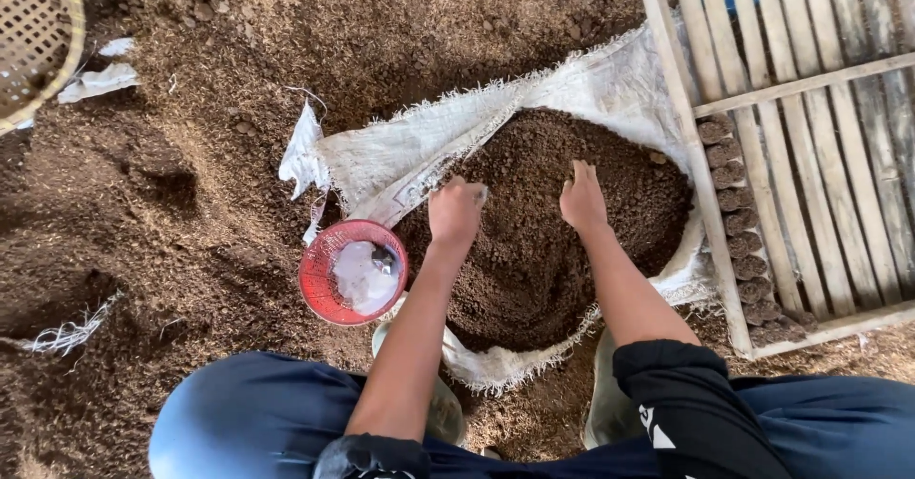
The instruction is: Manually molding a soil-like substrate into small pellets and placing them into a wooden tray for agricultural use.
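Head view, looking down between my knees. An open white woven sack [610, 88] lies on the ground in front of me, its mouth rolled back, filled with dark brown crumbly soil [534, 250].

My left hand [456, 210] rests on the soil near the sack's left edge, fingers curled together into a loose fist around a small pinch of soil; back of hand up, so I cannot tell how much is inside. My right hand [581, 198] sits on the soil a little to the right, well apart from the left, fingers together and pressed down into the surface, fingertips partly buried. Neither hand holds a tool.

Just left of the sack, touching its folded rim, stands a round red plastic sieve-like bowl [353, 271] with a pale whitish lump inside.

To the right, a slatted wooden tray [801, 88] lies against the sack; a column of small soil-filled cylinders [739, 222] stands along its left inner side.

Ground all around: brown husk and loose earth [191, 155]. A woven bamboo basket [33, 31] shows at the upper left corner. My blue trousers [238, 422] fill the bottom edge.
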